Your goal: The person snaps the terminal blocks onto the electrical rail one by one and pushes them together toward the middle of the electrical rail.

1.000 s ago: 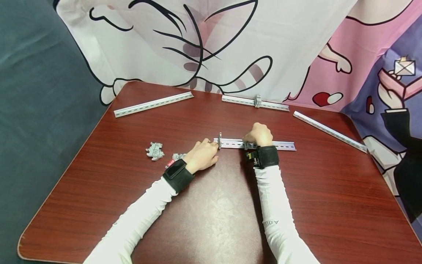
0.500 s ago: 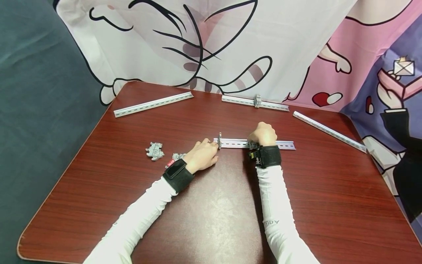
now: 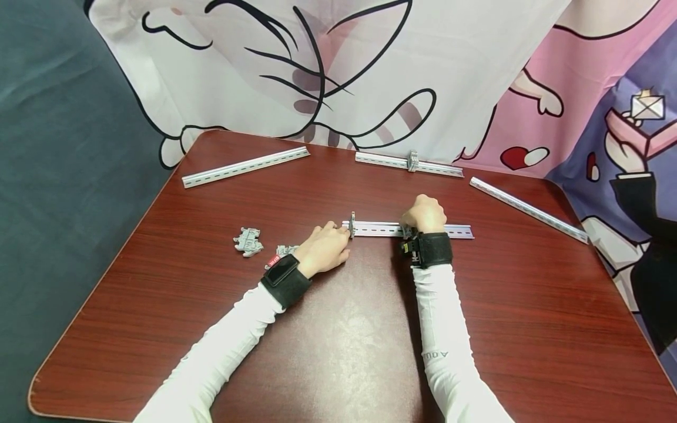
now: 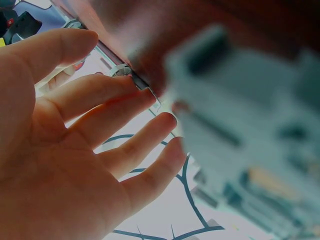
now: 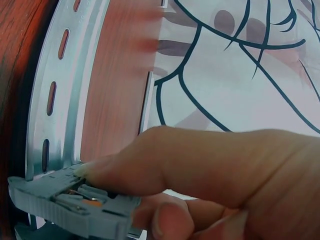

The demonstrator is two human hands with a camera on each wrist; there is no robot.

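A slotted metal DIN rail lies across the middle of the table. My right hand pinches a grey terminal block between thumb and fingers, and the block sits across the rail, right of its middle. Another terminal block stands upright near the rail's left end. Beside that end is my left hand, its fingertips right at the rail. In the left wrist view the fingers of this hand reach out nearly straight, and a large blurred grey block fills the right side.
Loose grey terminal blocks lie to the left, one by itself and one partly hidden by my left wrist. At the back are a left rail, a middle rail with a block on it, and a slanted right rail.
My right hand has moved a little to the right along the rail, with the terminal block in its grip. The left hand has kept its place.
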